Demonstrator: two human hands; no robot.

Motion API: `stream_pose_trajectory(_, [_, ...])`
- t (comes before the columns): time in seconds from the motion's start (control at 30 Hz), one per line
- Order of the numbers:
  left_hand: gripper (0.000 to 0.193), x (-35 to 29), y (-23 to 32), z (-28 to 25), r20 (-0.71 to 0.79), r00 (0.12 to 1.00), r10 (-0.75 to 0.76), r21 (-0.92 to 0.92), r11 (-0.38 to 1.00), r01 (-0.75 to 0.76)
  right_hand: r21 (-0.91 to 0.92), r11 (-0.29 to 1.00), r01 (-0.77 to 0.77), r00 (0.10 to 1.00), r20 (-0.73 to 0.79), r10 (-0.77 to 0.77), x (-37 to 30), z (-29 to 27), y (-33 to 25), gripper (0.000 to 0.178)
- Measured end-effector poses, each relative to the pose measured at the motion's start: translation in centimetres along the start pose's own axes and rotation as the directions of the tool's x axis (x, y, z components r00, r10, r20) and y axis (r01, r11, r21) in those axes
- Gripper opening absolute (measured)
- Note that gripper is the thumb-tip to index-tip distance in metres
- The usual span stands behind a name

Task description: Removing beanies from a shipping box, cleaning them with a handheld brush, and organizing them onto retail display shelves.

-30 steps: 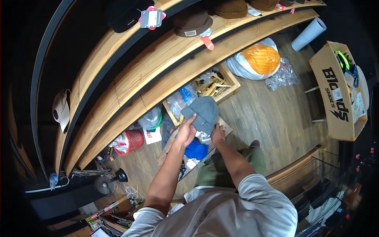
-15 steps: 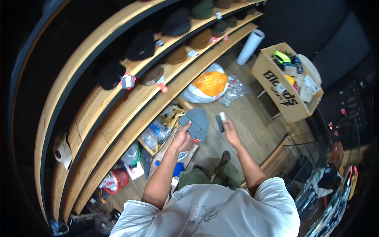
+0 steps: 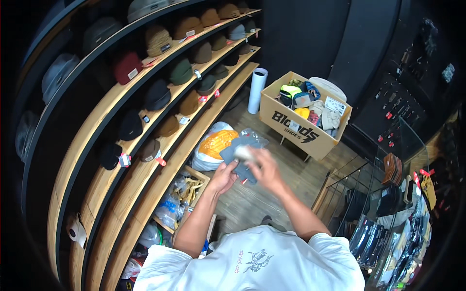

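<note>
My left hand grips the near side of a grey beanie, with its thumb on top. A small red tag shows at the beanie's lower edge. Over the fabric, my right hand is closed on a small brush-like block, pale on top and blurred by motion. Its dark underside is hidden now, and I cannot tell whether it touches the fabric. Both hands are in front of my chest, above the wooden floor.
Curved wooden shelves with rows of beanies and caps fill the left side. A cardboard box of hats stands ahead on the right, beside a white roll. Plastic bags lie below the shelves. A glass rack with packed clothes is at right.
My right hand has moved left and up, bringing the block from beside the beanie to over it. The view has tilted up, showing more shelves and the dark back wall.
</note>
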State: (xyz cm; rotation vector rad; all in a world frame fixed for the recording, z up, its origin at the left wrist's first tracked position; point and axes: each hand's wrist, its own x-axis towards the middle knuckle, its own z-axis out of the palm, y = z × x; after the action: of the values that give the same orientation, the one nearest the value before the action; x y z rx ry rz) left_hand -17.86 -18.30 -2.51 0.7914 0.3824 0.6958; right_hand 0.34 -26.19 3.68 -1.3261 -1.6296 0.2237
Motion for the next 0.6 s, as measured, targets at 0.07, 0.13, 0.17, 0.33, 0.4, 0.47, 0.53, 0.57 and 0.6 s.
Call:
stream_pose_trajectory(0.07, [0.036, 1.6, 0.0, 3.1, -0.037, 0.999, -0.031, 0.092, 0.995, 0.035, -0.228, 0.959, -0.168, 0.977, -0.166, 0.132, 0.3, -3.4, 6.0, 0.042])
stream_pose_trajectory(0.13, [0.039, 2.9, -0.4, 4.8, -0.045, 0.999, 0.004, 0.087, 0.996, 0.000, -0.164, 0.950, -0.266, 0.941, -0.257, 0.220, 0.6, -7.0, 8.1, 0.045])
stream_pose_trajectory(0.17, [0.039, 3.6, -0.3, 5.6, -0.064, 0.998, 0.018, 0.093, 0.996, -0.012, -0.091, 0.969, -0.230, 0.951, -0.234, 0.203, 1.3, -8.2, 6.3, 0.045])
stream_pose_trajectory(0.33, [0.039, 5.9, -2.6, 5.6, -0.001, 1.000, -0.010, 0.134, 0.991, 0.010, -0.013, 1.000, -0.021, 0.999, -0.024, 0.021, 0.5, -8.3, 4.1, 0.045])
stream_pose_trajectory(0.4, [0.039, 6.0, -2.2, 6.8, -0.028, 1.000, -0.013, 0.153, 0.988, 0.017, -0.205, 0.963, -0.173, 0.975, -0.173, 0.138, -0.2, -9.0, 9.1, 0.045])
stream_pose_trajectory(0.47, [0.038, 5.6, -2.0, 7.0, -0.070, 0.998, -0.004, 0.164, 0.986, 0.015, -0.024, 0.934, -0.357, 0.892, -0.305, 0.333, -0.8, -9.9, 11.9, 0.042])
stream_pose_trajectory(0.53, [0.035, 4.8, -1.6, 5.8, -0.133, 0.991, 0.015, 0.145, 0.989, 0.004, -0.012, 0.925, -0.379, 0.889, -0.283, 0.361, -2.2, -9.4, 13.7, 0.043])
stream_pose_trajectory(0.57, [0.035, 4.6, -1.7, 4.6, -0.148, 0.989, 0.008, 0.148, 0.989, 0.014, 0.020, 0.919, -0.395, 0.892, -0.232, 0.388, -2.7, -8.6, 14.0, 0.045])
stream_pose_trajectory(0.6, [0.034, 4.5, -1.8, 3.6, -0.187, 0.982, 0.008, 0.110, 0.994, 0.013, 0.068, 0.900, -0.430, 0.883, -0.176, 0.436, -2.9, -7.4, 14.4, 0.046])
